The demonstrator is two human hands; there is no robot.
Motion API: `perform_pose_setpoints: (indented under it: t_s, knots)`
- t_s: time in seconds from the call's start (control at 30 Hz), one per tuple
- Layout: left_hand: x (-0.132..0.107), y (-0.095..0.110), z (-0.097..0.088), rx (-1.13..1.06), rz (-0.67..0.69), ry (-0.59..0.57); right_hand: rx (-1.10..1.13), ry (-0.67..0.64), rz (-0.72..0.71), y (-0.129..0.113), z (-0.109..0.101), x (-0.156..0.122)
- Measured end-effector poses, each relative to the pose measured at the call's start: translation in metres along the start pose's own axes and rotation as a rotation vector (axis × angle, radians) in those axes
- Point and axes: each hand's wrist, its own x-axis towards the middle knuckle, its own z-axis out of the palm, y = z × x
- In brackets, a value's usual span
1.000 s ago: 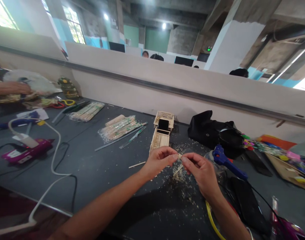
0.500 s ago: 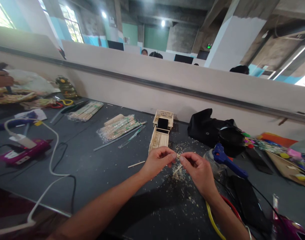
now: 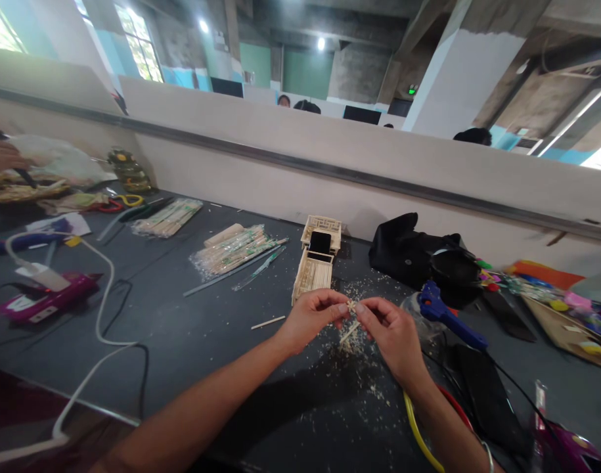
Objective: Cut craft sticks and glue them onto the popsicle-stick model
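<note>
Between the fingertips of my left hand [image 3: 317, 315] and my right hand [image 3: 386, 328] is a small pale wooden piece [image 3: 351, 307], star-like in outline. Both hands pinch it from opposite sides, thumbs against fingers. Just beyond my left hand stands a small model built of wooden sticks [image 3: 314, 272], with a slatted front and a latticed back. A black phone-like slab [image 3: 320, 244] leans in its middle. Under my hands lie scattered wood crumbs [image 3: 374, 387] and a short stick [image 3: 349, 332]. Another loose stick [image 3: 268, 322] rests left of my left hand.
Bagged wooden sticks [image 3: 236, 253] lie to the left, near a purple power strip [image 3: 48, 299] with a white cable. On the right are a blue glue gun [image 3: 450, 318], a black bag [image 3: 403, 253] and a dark phone [image 3: 490, 394]. Another person's hand [image 3: 2, 156] shows at far left.
The small wooden piece has turned slightly between my fingertips, so its star-like outline shows more clearly. My hands stay in nearly the same place. The other person's hand at far left has shifted a little.
</note>
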Motion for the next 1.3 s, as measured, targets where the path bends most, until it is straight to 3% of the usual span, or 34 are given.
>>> perform_pose_setpoints:
  t_s: [0.77,1.1,1.3]
  knots:
    - [0.0010,-0.0017,-0.0002,-0.147,-0.049,-0.025,0.019,-0.013,-0.061,0.0021,0.0048,-0.0014]
    - [0.0010,-0.0025,0.0014,-0.207,-0.060,-0.015,0.053,0.003,-0.014,0.0014,0.0058,-0.0018]
    - [0.0015,0.0002,-0.0006,-0.283,-0.070,-0.038,0.155,0.037,0.084,0.0016,0.0046,-0.0017]
